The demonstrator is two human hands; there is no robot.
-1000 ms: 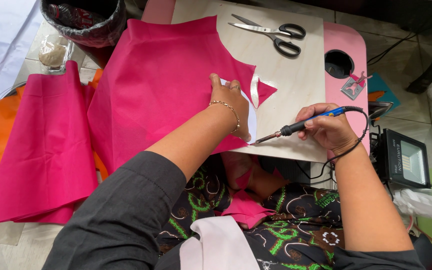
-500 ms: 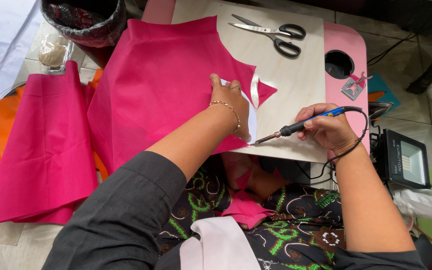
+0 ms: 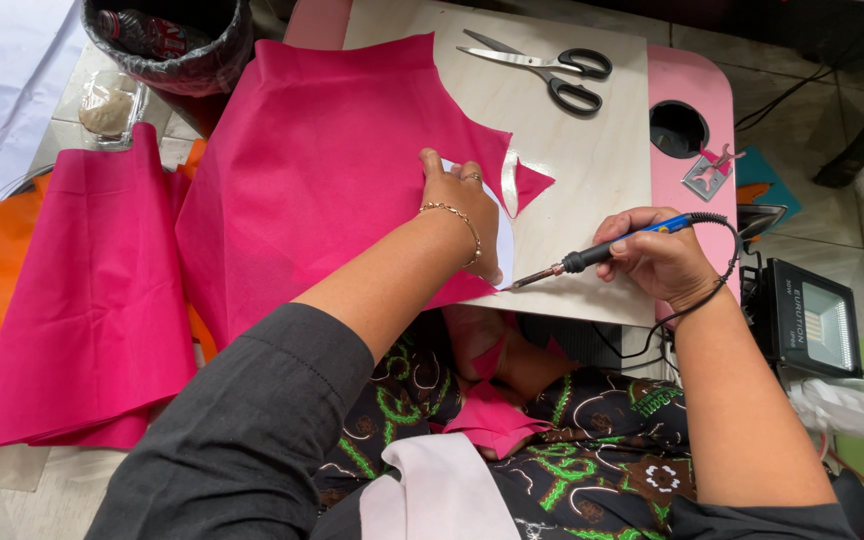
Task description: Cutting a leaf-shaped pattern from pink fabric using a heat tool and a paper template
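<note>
Head view looks pretty much the same as a second ago, nothing has really shifted, so the cut along the fabric edge seems to be creeping slowly or paused. The left hand [image 3: 464,205] lies flat with fingers together, pinning the pink fabric [image 3: 332,170] and a white template [image 3: 502,228] on the wooden board [image 3: 592,170]. The right hand [image 3: 657,262] is wrapped tight around a soldering iron [image 3: 602,255], tip touching the fabric edge near the board's front; scissors [image 3: 547,68] sit untouched at the back.

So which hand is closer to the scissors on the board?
Left, though only slightly. The left hand presses the pink fabric below and left of the scissors; the right hand, holding the soldering iron, sits farther down toward the board's near edge.
</note>
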